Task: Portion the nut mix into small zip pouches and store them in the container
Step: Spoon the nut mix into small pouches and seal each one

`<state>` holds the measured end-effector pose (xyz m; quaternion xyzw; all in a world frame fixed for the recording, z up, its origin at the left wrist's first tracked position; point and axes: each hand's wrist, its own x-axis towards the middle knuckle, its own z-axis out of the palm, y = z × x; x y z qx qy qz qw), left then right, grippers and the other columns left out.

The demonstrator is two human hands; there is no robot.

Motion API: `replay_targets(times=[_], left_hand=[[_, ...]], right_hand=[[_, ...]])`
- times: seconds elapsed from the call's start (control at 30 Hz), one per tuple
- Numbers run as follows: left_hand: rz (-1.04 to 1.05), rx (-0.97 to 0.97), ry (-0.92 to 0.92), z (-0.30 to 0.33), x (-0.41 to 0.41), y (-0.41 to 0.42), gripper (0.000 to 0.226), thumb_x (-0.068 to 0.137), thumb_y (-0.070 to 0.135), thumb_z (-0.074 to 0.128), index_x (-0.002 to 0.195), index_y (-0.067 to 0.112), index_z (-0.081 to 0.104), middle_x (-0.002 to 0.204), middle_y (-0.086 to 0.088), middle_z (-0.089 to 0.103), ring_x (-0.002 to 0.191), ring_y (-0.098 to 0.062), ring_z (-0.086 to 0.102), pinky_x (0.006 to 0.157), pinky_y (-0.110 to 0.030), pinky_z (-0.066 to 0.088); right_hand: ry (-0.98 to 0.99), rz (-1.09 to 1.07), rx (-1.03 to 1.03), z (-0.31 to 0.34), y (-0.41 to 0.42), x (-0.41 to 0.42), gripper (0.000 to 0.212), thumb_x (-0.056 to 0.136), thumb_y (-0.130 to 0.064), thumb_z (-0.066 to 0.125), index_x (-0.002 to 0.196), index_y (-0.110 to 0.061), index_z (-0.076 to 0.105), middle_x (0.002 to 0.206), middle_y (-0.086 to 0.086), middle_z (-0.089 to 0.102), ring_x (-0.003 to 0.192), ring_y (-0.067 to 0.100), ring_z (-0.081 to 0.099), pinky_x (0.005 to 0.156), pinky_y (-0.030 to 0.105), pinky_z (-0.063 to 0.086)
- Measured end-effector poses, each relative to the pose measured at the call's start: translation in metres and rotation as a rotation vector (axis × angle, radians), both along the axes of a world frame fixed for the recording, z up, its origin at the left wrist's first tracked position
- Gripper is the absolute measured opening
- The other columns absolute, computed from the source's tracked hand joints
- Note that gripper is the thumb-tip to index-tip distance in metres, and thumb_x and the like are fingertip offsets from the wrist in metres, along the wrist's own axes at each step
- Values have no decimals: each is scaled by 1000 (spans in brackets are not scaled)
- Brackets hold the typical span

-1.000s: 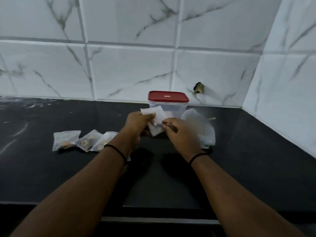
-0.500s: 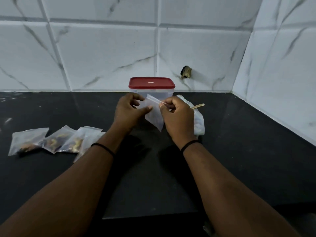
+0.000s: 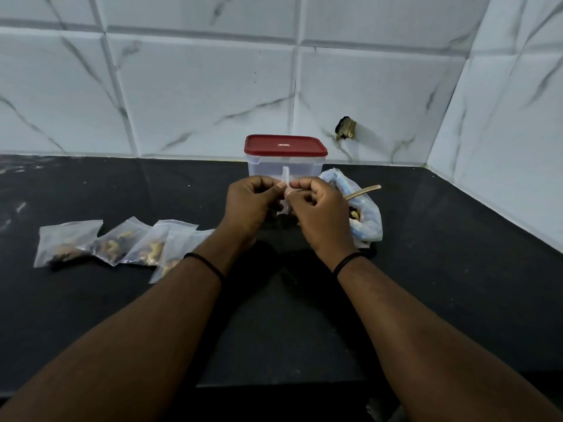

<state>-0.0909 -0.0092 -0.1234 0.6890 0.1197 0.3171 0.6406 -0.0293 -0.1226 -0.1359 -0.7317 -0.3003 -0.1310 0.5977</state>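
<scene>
Both hands pinching one empty zip pouch [image 3: 285,190] at its top edge, left hand [image 3: 253,205] and right hand [image 3: 320,214] fingers curled on it, held above the worktop [image 3: 457,269] just in front of the red-lidded container [image 3: 285,159]. Four filled pouches [image 3: 115,246] lie to the left. Nut mix bag [image 3: 364,214] with spoon [image 3: 364,191] sits right. Risk: thin film slips or the zip seam won't part, delaying the fill. Container lid is on, so nothing stored yet.
</scene>
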Motion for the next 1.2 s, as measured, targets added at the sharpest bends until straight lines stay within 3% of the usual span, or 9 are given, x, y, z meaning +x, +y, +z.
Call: replay_targets(times=[0.3,0.4,0.53,0.7,0.8,0.9,1.0,1.1,1.2], left_hand=[[23,129,67,2,3,4,16,96,10,61,84,1,67,73,-9,67,57,-12,58,50,-22,47],[170,366,86,0,3,4,16,93,13,62,80,4,66,71,-6,65,58,-12,57,56,-27,48],[376,695,61,7,-9,-3,16,86,17,65,71,15,57,65,6,57,56,-4,52,52,-13,36],[510,967,1,13,-12,-9,15,83,22,64,72,17,57,70,5,57,62,-12,52,54,-22,38],[395,860,-91,6,-12,-5,11,84,25,62,89,16,65,84,5,60,76,-11,56,65,-30,50],[238,912,-107,2,-12,7,57,74,36,64,127,16,60,123,2,60,112,-15,54,93,-30,47],[98,1047,62,-1,-7,11,99,68,46,79,153,21,34,155,0,39,142,-17,35,115,-33,25],[153,1102,107,-5,-1,7,100,67,49,84,150,24,35,149,1,46,136,-19,43,116,-38,30],[249,1043,35,-5,2,11,76,70,43,83,134,20,49,126,-1,60,113,-22,56,99,-37,43]], right_hand=[[-43,-136,-108,2,3,2,12,90,-24,67,83,-18,73,72,-5,71,67,13,68,66,41,60],[-131,-248,-212,6,-1,0,17,90,-22,62,77,-17,71,68,-5,68,64,12,63,65,37,55],[-277,-404,-349,14,-10,-1,17,92,-23,57,81,-14,67,73,0,67,68,20,61,61,35,50],[-388,-540,-538,17,-5,-3,17,97,-23,51,95,-13,64,84,7,68,77,27,66,61,35,49],[-322,-452,-473,15,-8,-2,23,97,-27,52,88,-11,65,80,8,67,74,28,64,61,37,50],[-259,-349,-306,14,-12,-1,22,95,-23,55,80,-11,66,73,4,66,68,22,60,62,41,51],[-201,-272,-228,15,-11,-2,21,94,-18,56,79,-11,68,71,-1,67,67,16,60,65,37,50],[-122,-158,-150,16,-12,-2,19,95,-15,58,78,-16,67,69,-12,62,66,6,57,63,24,45],[-140,-133,-109,16,-11,-5,13,96,-19,58,93,-15,70,81,-13,65,75,4,60,69,20,47]])
